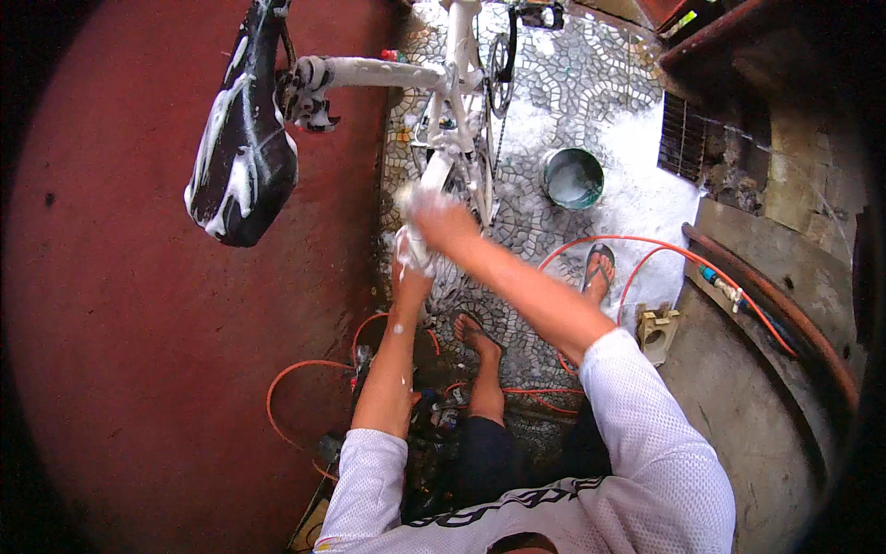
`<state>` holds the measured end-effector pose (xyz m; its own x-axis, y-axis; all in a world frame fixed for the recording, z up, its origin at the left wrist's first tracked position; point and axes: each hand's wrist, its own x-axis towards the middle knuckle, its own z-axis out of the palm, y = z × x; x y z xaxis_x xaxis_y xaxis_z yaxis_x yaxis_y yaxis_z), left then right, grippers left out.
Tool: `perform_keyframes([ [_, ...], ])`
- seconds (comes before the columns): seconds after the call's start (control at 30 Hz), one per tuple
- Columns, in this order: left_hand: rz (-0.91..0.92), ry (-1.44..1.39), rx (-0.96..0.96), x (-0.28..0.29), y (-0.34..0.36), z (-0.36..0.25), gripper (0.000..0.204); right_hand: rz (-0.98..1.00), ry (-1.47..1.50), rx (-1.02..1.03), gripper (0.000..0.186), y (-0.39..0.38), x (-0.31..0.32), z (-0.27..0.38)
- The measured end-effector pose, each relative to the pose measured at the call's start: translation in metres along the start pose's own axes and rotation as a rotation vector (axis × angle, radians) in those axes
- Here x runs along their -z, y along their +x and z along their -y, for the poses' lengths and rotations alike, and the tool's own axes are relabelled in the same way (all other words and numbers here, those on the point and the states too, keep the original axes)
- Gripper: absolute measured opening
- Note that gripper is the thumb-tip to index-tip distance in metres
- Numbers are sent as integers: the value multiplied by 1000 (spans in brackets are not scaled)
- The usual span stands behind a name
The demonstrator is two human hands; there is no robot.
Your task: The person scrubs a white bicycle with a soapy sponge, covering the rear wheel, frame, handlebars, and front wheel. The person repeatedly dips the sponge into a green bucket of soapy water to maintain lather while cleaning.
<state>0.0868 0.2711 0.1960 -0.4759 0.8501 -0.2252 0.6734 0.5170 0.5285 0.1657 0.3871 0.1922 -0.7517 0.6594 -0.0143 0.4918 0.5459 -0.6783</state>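
Here, the bike stands at the upper middle, its pale frame and dark seat streaked with foam, and both hands are close together at its near end. The right hand, blurred, is curled against a pale, foamy patch, though I cannot tell how tightly it is closed or whether it holds anything, while the left hand, just below it, is at a white part, its fingers and grip too hidden to tell. To the right, a bucket stands on the patterned floor, near an orange hose.
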Motion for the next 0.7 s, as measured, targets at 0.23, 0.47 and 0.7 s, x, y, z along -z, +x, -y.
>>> perform_keyframes([
  [0.23,213,67,-15,75,-51,20,48,39,41,-164,23,26,22,-20],
  [0.47,-215,135,-606,200,41,-257,3,-66,413,-79,35,-77,21,-93],
  [0.7,-111,386,-147,272,173,-306,64,52,216,-534,42,-133,86,-238],
])
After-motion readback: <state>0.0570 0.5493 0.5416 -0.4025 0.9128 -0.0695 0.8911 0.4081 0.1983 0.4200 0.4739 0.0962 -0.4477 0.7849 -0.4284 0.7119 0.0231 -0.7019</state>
